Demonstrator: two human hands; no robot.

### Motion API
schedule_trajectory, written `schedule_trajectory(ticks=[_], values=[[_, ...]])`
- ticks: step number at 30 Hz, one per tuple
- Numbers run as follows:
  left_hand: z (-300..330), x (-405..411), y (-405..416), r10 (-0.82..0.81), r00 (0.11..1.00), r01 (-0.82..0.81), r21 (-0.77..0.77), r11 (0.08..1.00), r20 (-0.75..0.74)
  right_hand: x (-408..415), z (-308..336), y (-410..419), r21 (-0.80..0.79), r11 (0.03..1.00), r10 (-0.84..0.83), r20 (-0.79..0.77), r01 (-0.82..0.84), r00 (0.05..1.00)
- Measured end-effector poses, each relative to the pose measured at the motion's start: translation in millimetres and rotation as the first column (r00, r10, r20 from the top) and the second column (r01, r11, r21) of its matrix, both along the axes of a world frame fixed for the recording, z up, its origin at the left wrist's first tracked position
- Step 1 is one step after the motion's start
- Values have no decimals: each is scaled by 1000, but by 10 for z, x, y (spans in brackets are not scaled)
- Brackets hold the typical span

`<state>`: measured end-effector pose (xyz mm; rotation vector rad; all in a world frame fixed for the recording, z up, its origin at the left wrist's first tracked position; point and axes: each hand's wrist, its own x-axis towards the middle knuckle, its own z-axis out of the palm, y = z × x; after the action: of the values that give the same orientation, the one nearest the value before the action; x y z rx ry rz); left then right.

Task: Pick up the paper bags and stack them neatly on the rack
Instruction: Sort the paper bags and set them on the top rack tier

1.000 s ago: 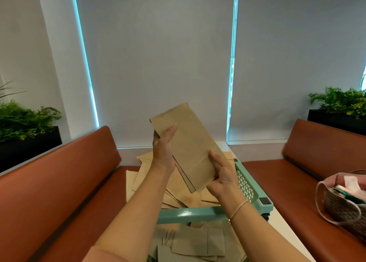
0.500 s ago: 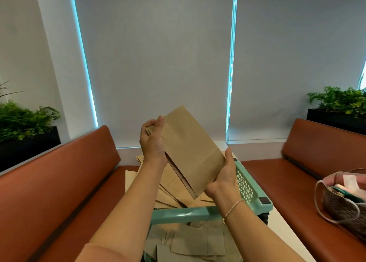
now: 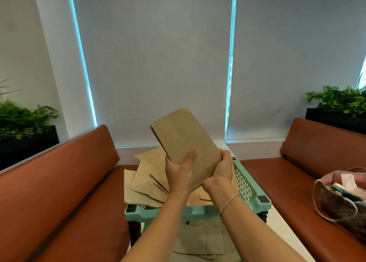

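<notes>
Bags are the matter here, and one paper bag [image 3: 184, 141] is held up in the air between both hands, above the rack [image 3: 245, 184]. Left hand [image 3: 179, 172] grips its lower left edge, with the thumb laid flat on the front and the fingers behind it. Right hand [image 3: 222, 169] holds the lower right corner, fingers curled round the edge. The long axis of the bag runs from the hands up and to the left, tilted. Both hands are equally near to it. Just below lies a loose pile of bags [image 3: 150, 180] on the top tray of the green rack, fanned in different directions. More bags [image 3: 200, 242] lie on the lower level. I judge the held bag must turn flat and go down onto the pile.
</notes>
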<state>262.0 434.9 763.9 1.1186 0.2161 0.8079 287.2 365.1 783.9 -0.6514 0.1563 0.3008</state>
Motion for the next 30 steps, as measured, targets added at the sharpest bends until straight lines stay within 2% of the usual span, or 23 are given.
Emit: schedule_trajectory(ticks=[3, 6, 10, 16, 19, 21, 26, 30], values=[[36, -12, 74, -1, 1000, 2, 56, 998, -9, 25, 9, -70, -122, 992, -27, 31, 30, 999], [92, -25, 171, -25, 999, 27, 107, 994, -23, 56, 69, -137, -322, 944, -24, 147, 71, 989], [99, -11, 287, -63, 997, 68, 101, 993, -48, 40, 126, -141, -649, 752, 146, 334, 115, 931], [70, -13, 349, -111, 990, 122, 140, 983, -83, 38, 29, -161, -811, 525, 355, 483, 256, 801], [41, 0, 380, -114, 988, 128, 145, 981, -101, 58, 3, -154, -849, 452, 451, 483, 274, 750], [26, 12, 401, -129, 984, 146, 142, 979, -122, 84, 10, -156, -860, 438, 478, 469, 261, 743], [-55, 85, 418, -161, 961, 188, 103, 977, -225, 177, -9, -138, -843, 475, 417, 469, 254, 779], [-119, 106, 407, -147, 968, 172, 108, 979, -204, 241, -82, -100, -818, 520, 357, 470, 246, 807]])
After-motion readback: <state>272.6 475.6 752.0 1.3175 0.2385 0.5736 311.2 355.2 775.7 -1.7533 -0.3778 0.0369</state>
